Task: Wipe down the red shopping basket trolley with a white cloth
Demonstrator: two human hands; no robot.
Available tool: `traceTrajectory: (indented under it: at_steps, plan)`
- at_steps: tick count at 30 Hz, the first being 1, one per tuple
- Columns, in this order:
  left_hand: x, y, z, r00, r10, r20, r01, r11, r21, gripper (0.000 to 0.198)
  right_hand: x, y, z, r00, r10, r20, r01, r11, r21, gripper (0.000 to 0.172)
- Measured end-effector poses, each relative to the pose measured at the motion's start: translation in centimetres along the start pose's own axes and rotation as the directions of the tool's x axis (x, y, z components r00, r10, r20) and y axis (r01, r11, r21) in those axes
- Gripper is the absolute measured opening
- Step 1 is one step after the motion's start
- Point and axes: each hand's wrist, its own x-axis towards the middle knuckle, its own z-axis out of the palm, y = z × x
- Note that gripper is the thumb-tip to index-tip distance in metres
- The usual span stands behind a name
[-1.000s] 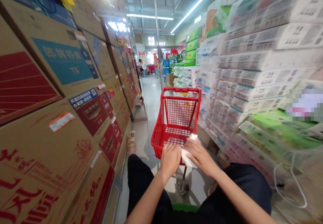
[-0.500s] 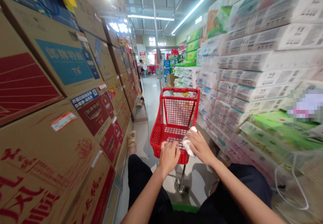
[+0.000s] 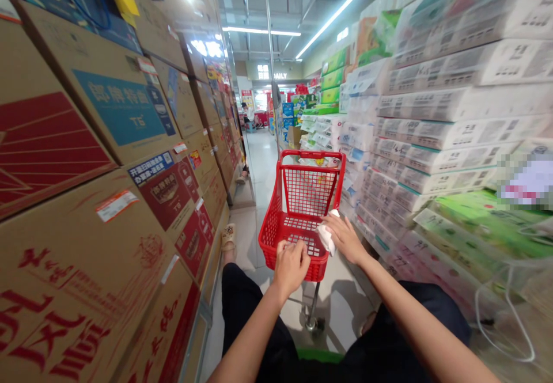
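A red plastic shopping cart [image 3: 268, 245] with grid walls stands between my knees, its basket bare inside. My left hand [image 3: 291, 263] is closed over the basket's near rim, fingers curled around it. At the right side of the basket, my right hand [image 3: 345, 238] presses a crumpled white cloth [image 3: 326, 238] against the rim; whether it is cloth or tissue is hard to tell. Below the basket a metal leg ends in a caster [image 3: 311, 323] on the floor.
Stacked cardboard boxes [image 3: 116, 106] wall the left side. Packs of tissue paper [image 3: 436, 132] are piled on the right, with green packs [image 3: 484, 213] lower down. A metal pole [image 3: 271, 55] rises beyond the cart. Further along the aisle a person [image 3: 248, 115] sits.
My right hand has shifted slightly right along the basket's side with the white cloth. My left hand stays on the near rim. The view has turned a little.
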Motion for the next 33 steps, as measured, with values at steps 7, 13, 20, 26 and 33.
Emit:
traceTrajectory:
  at_steps: [7, 13, 20, 26, 33]
  plan:
    - [0.1, -0.5, -0.3, 1.0, -0.015, 0.011, 0.014, 0.999, 0.047, 0.014, -4.8, -4.3, 2.3, 0.999, -0.037, -0.033, 0.037, 0.999, 0.001, 0.038]
    - [-0.2, -0.8, -0.6, 1.0, -0.006, 0.021, 0.005, 0.999, 0.054, 0.015, -5.8, -5.8, 2.7, 0.999, -0.02, -0.027, 0.022, 0.998, 0.062, 0.036]
    - [-0.2, 0.1, -0.2, 1.0, 0.013, -0.01, -0.013, 0.999, 0.036, 0.017, -0.4, -0.7, 1.5, 0.985, 0.162, -0.052, -0.161, 0.987, 0.023, 0.049]
    - [-0.1, 0.3, -0.3, 1.0, 0.025, -0.002, -0.025, 0.998, 0.056, 0.016, -1.4, -1.4, 2.2, 0.985, 0.15, -0.085, -0.147, 0.988, 0.041, 0.047]
    - [-0.4, 0.2, -0.5, 1.0, 0.012, 0.009, -0.013, 0.997, 0.077, 0.016, -6.4, -6.2, 2.5, 0.997, -0.02, -0.077, 0.02, 1.0, 0.0, 0.037]
